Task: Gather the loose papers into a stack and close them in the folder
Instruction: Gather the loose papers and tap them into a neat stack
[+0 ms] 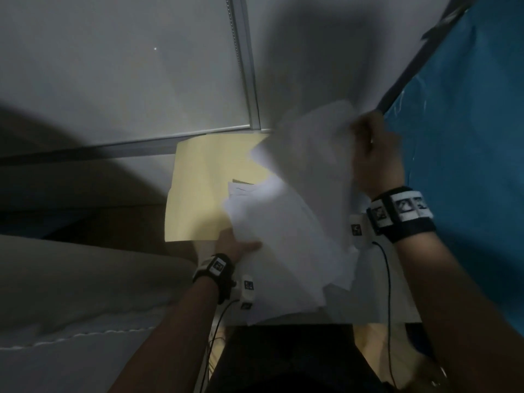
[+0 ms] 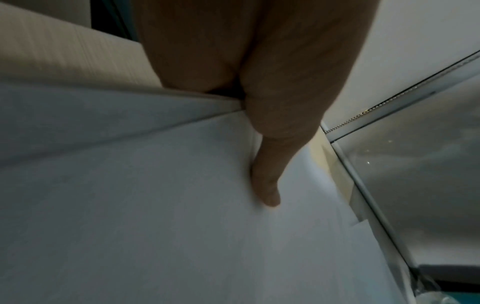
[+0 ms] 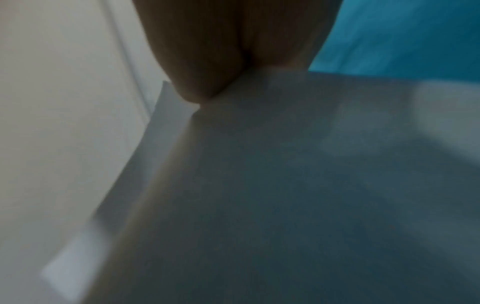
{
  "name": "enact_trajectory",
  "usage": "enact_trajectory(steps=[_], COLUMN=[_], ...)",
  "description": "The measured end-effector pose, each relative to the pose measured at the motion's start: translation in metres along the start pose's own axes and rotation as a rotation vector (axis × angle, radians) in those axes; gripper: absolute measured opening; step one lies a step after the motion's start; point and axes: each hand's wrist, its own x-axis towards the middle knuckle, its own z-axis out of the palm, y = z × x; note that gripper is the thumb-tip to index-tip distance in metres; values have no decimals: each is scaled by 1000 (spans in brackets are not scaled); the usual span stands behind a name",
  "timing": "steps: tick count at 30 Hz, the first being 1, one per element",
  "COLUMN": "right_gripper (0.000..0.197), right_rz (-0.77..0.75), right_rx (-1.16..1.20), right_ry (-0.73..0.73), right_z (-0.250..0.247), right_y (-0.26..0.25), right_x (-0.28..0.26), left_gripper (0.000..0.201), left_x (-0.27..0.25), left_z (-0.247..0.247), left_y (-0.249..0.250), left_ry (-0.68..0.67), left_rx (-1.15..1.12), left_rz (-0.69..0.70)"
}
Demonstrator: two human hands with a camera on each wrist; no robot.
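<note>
A loose bundle of white papers [image 1: 286, 245] is fanned out unevenly above the table, blurred by motion. My left hand [image 1: 235, 243] grips the bundle's near left edge, thumb on top; in the left wrist view the thumb [image 2: 267, 181] lies on the top sheet [image 2: 155, 205]. My right hand [image 1: 374, 154] holds white sheets [image 1: 314, 143] at their far right edge, fingers hidden behind the paper; the right wrist view shows its thumb [image 3: 202, 78] on a grey-looking sheet [image 3: 259, 185]. A pale yellow folder [image 1: 204, 188] lies open on the table under the papers, partly covered.
A white table [image 1: 113, 80] with a metal seam [image 1: 243, 66] runs behind the folder. A blue cloth [image 1: 467, 137] hangs at the right. A beige cushion-like surface [image 1: 85, 279] is at the lower left. Cables [image 1: 388, 279] trail from both wristbands.
</note>
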Motion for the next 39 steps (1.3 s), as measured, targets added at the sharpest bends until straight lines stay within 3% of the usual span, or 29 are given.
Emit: enact_trajectory(steps=[3, 6, 10, 13, 17, 18, 22, 24, 25, 28, 29, 31, 33, 35, 37, 39], right_gripper=[14, 18, 22, 30, 31, 39, 106, 129, 131, 113, 104, 93, 87, 79, 62, 59], right_rz=[72, 179, 228, 340, 507, 558, 917, 1125, 1115, 859, 762, 667, 629, 656, 695, 750], right_rx=[106, 1, -125, -250, -171, -194, -416, -431, -454, -481, -451, -163, 88, 162, 119, 116], right_ry=[141, -72, -407, -483, -492, -450, -199, -231, -301, -480, -495, -395, -398, -410, -269, -184], right_z=[2, 37, 104, 132, 139, 135, 81, 55, 50, 62, 68, 79, 80, 83, 84, 82], right_y=[1, 16, 46, 67, 78, 81, 106, 116, 118, 122, 121, 124, 121, 122, 121, 119], right_x=[18, 8, -59, -109, -124, -121, -108, -112, -113, -114, -114, -119, -122, -123, -117, -111], left_gripper=[57, 51, 88, 113, 90, 87, 52, 50, 62, 95, 94, 92, 99, 101, 99, 84], left_x=[2, 0, 23, 30, -1, -6, -2, -4, -2, 5, 4, -1, 1, 3, 2, 0], left_z=[0, 2, 7, 9, 16, 18, 23, 24, 27, 37, 38, 37, 35, 33, 31, 30], left_y=[-2, 0, -21, -25, 5, 7, 6, 8, 7, 4, 10, 23, 25, 21, 18, 16], left_ry=[64, 55, 60, 9, 110, 121, 229, 278, 306, 346, 338, 330, 351, 363, 317, 226], left_rx=[-69, -149, -329, -439, -194, -146, -31, -10, -19, 24, 47, 124, 72, -128, -256, -295], left_rz=[74, 87, -45, -195, -41, -17, 36, 41, 46, 73, 61, -22, -114, -133, -131, -93])
